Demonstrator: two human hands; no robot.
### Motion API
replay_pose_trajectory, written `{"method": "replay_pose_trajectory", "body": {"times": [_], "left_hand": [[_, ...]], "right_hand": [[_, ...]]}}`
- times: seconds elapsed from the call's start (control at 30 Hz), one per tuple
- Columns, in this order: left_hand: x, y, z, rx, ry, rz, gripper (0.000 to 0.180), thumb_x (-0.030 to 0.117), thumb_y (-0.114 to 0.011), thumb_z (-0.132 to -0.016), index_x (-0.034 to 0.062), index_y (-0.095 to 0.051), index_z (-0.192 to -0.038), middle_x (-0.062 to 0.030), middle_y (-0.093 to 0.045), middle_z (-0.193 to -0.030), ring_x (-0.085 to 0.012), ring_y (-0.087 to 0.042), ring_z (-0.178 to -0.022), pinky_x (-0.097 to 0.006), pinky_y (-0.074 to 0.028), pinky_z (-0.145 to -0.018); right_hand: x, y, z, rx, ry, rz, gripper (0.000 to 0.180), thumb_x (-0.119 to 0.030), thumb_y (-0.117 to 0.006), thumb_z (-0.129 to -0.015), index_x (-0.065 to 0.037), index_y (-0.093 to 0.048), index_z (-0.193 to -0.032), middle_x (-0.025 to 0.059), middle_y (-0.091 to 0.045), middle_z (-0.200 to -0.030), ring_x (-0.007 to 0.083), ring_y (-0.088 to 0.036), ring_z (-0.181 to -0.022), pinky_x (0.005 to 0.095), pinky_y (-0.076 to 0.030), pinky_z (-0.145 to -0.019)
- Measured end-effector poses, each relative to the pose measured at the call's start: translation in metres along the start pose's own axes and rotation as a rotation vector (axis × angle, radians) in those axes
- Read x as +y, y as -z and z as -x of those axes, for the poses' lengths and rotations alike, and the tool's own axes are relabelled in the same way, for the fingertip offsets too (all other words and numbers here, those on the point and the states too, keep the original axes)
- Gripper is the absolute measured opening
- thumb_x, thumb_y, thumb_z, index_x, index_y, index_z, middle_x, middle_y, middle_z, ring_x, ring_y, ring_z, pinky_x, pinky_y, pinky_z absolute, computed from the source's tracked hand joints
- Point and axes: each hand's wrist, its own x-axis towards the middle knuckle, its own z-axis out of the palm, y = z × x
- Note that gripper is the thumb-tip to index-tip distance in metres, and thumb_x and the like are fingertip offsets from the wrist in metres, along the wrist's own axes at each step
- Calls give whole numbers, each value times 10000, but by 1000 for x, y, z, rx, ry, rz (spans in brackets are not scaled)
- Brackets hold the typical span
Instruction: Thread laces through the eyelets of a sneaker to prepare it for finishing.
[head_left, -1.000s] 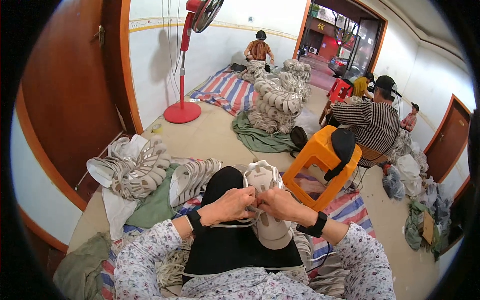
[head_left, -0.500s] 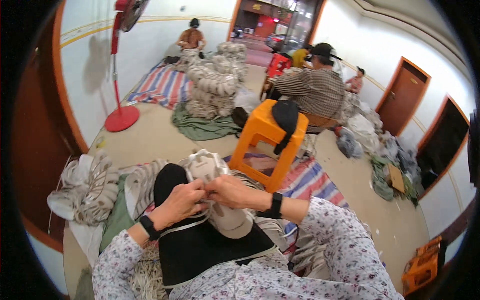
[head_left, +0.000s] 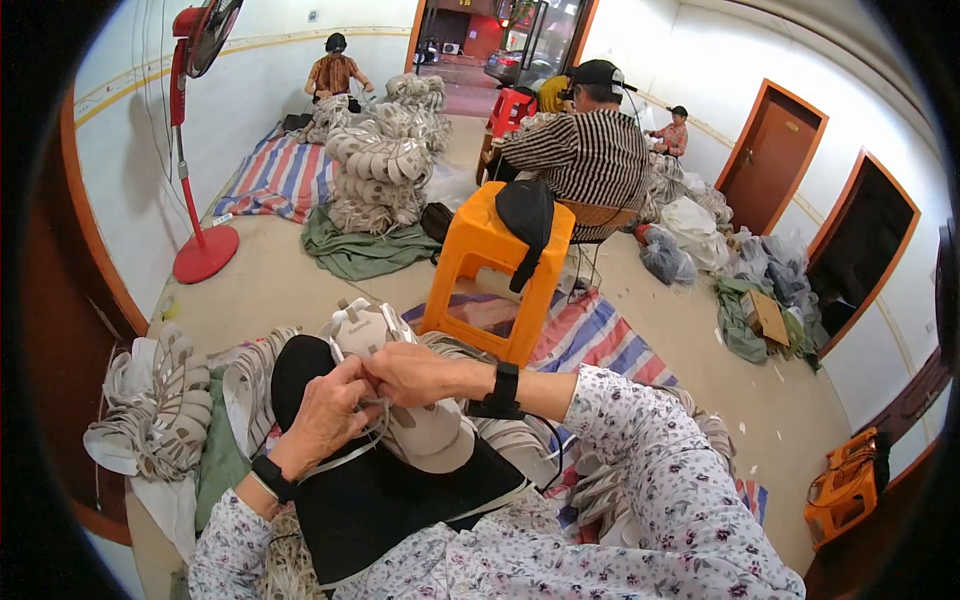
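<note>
Beige and rubbery, the sole lies on a black cloth across the lap in the head view, tread side up, its long axis running from the near, broad end by the body up and slightly left to the far end that points toward the orange stool. Both hands meet over its middle. The left hand comes in from the lower left, fingers curled and pinched together against the sole's left edge, where a pale strap or cord trails off beneath it. The right hand reaches across from the right, closed down on the top of the sole just beside the left; what its fingertips clamp I cannot tell, since the knuckles hide them. So the sole sits right under both grips, neither hand nearer than the other, its free ends sticking out ahead of and behind them. More soles are heaped on the floor to the left, well apart from the hands. Against the frames half a second and a second back, the hands keep the same pinch on the same spot; chiefly the head has swung, so the stool, the fan and the seated person in stripes sit differently in the picture.
</note>
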Motion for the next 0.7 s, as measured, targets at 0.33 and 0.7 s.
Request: {"method": "replay_pose_trajectory", "body": {"times": [0.33, 0.7], "left_hand": [[0, -2, -2, 7, 55, 49, 135, 55, -741, -713, 4, -627, -766, -123, -560, -853, -319, -613, -751, -406, -500, -650], [-2, -12, 8, 130, 180, 202, 204, -19, -711, -742, 4, -579, -896, -97, -553, -887, -233, -624, -726, -333, -515, -622]], "right_hand": [[16, 15, 4, 23, -64, 344, 118, -103, -622, -817, -45, -607, -919, 197, -642, -761, 416, -644, -713, 490, -497, -595], [4, 18, 24, 68, 65, -253, 96, -88, -636, -884, -27, -635, -959, 125, -568, -624, 237, -595, -574, 385, -470, -548]]}}
